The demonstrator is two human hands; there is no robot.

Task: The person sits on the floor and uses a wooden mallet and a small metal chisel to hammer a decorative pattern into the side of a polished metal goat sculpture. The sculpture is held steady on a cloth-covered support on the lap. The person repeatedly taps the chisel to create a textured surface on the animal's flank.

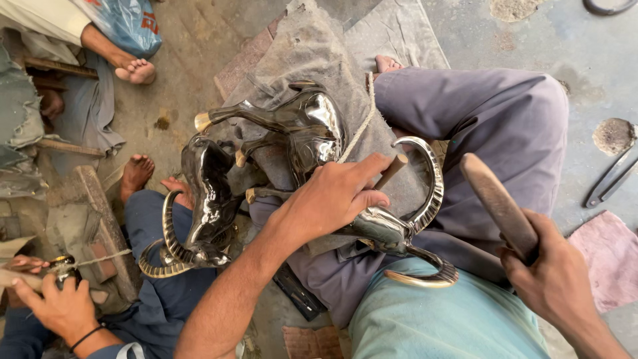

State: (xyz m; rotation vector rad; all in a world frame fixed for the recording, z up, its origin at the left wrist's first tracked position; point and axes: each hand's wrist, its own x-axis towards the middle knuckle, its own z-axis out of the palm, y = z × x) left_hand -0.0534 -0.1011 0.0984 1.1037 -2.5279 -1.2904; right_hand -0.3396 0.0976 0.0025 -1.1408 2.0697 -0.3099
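Note:
A shiny dark metal goat figure [312, 126] with ribbed curved horns [432, 193] lies across my lap on a grey cloth [319, 53]. A cord [362, 123] runs over its body. My left hand [332, 196] rests on the figure's head and grips a short rod-like punch [392, 171] whose blunt end sticks up. To the right, my right hand [555, 279] is closed around a wooden mallet handle [498, 206], raised apart from the figure.
A second metal horned figure [206, 199] lies on a co-worker's blue-trousered lap [149, 219] at left. That person's hands [60, 306] hold a small object at bottom left. Another person's foot [136, 70] is at top left. Metal tongs [608, 179] and a pink cloth [611, 259] lie on the floor at right.

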